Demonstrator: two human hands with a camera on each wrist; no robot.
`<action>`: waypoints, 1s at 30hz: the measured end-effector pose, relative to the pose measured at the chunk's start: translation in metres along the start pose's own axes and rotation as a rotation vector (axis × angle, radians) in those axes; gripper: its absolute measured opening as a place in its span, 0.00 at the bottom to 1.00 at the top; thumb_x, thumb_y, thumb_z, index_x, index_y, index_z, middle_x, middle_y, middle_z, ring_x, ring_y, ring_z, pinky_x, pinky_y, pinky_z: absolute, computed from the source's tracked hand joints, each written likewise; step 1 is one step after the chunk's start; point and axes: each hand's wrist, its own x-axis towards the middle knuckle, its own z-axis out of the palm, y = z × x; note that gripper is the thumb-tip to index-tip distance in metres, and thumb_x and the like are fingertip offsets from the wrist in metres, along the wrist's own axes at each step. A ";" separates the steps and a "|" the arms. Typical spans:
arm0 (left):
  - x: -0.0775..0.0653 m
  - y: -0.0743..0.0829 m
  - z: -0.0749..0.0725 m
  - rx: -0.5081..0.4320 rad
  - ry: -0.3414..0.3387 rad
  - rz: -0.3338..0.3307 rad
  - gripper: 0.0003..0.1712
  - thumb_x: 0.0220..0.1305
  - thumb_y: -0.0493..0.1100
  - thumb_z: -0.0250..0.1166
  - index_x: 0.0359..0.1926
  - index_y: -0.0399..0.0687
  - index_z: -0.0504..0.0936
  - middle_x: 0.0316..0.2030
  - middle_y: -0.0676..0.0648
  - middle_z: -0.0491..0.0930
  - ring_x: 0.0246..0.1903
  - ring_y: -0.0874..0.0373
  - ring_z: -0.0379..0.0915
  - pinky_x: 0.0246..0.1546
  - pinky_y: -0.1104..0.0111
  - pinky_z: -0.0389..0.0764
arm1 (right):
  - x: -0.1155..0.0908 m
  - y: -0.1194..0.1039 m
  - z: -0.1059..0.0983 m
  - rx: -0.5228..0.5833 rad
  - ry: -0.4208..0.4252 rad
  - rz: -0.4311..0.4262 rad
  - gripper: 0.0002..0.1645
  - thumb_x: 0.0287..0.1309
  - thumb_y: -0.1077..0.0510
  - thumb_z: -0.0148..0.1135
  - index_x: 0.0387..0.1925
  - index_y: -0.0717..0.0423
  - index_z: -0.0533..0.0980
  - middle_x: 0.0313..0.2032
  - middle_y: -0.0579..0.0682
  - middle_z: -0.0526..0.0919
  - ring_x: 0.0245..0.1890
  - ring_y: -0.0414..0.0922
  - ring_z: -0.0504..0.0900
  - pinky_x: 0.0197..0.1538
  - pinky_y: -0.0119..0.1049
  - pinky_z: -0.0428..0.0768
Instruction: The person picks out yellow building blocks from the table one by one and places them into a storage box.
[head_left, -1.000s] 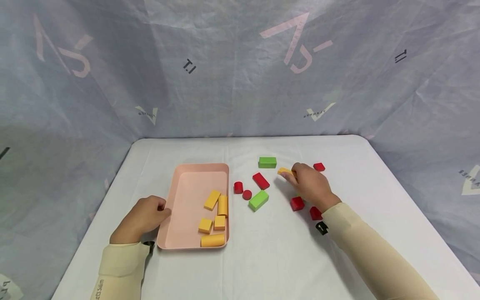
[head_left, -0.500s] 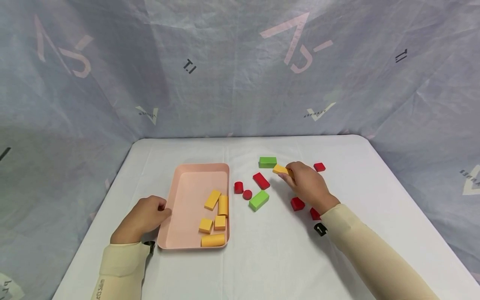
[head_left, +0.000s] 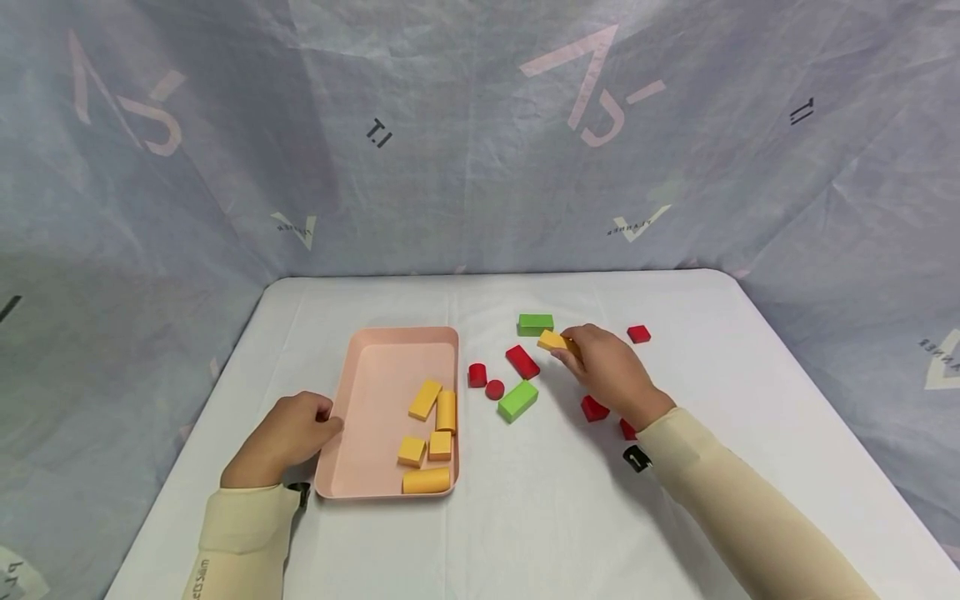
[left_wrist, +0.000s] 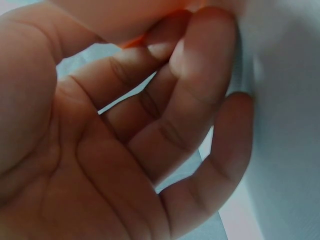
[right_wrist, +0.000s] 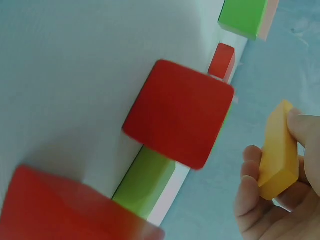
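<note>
My right hand [head_left: 611, 371] pinches a flat yellow wooden block [head_left: 552, 340] between thumb and fingers above the right half of the table. In the right wrist view, the same yellow block [right_wrist: 278, 155] is tilted, its near end free. At the left, my left hand [head_left: 288, 429] grips the side rim of a pink tray [head_left: 382, 362], thumb over the edge. Curled fingers [left_wrist: 170, 125] fill the left wrist view. Lying along the tray's right side are several yellow pieces, among them a flat block [head_left: 425, 400], a cylinder [head_left: 426, 481] and a cube [head_left: 411, 451].
Between tray and right hand lie a red cylinder [head_left: 477, 376], a red disc-like piece [head_left: 494, 389], a red flat block [head_left: 522, 362] and two green blocks, one near [head_left: 518, 401], one farther back [head_left: 536, 325]. Other red blocks [head_left: 595, 408] lie around the right forearm. Grey cloth [head_left: 465, 167] hangs behind the table.
My right hand has moved a little left with the yellow block, which now overlaps the edge of the far green block in the head view. The left hand stays at the tray.
</note>
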 end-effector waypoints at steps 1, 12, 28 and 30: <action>0.000 0.000 0.000 0.000 0.001 0.001 0.15 0.55 0.40 0.59 0.14 0.49 0.69 0.12 0.52 0.63 0.15 0.58 0.61 0.16 0.66 0.62 | 0.000 -0.001 0.000 -0.002 -0.001 0.000 0.28 0.58 0.40 0.60 0.53 0.53 0.73 0.44 0.47 0.77 0.39 0.41 0.72 0.45 0.44 0.79; 0.001 0.003 -0.002 -0.007 -0.005 -0.008 0.14 0.55 0.40 0.58 0.15 0.48 0.70 0.12 0.52 0.64 0.15 0.58 0.61 0.16 0.66 0.63 | -0.001 -0.013 -0.001 0.044 -0.018 0.005 0.28 0.59 0.47 0.62 0.58 0.51 0.69 0.44 0.45 0.74 0.42 0.41 0.70 0.49 0.44 0.78; -0.001 -0.002 0.002 -0.010 -0.005 -0.008 0.15 0.55 0.40 0.58 0.14 0.49 0.69 0.11 0.52 0.63 0.14 0.58 0.60 0.16 0.66 0.63 | -0.006 -0.032 0.002 0.067 -0.017 -0.101 0.32 0.55 0.60 0.65 0.61 0.52 0.66 0.52 0.47 0.73 0.51 0.43 0.68 0.52 0.43 0.76; -0.001 -0.002 0.001 -0.013 -0.006 -0.010 0.15 0.55 0.40 0.58 0.14 0.49 0.68 0.11 0.52 0.62 0.14 0.58 0.60 0.16 0.66 0.62 | -0.006 -0.034 0.001 0.072 -0.010 -0.124 0.31 0.54 0.61 0.65 0.60 0.53 0.67 0.52 0.47 0.73 0.51 0.43 0.69 0.52 0.43 0.76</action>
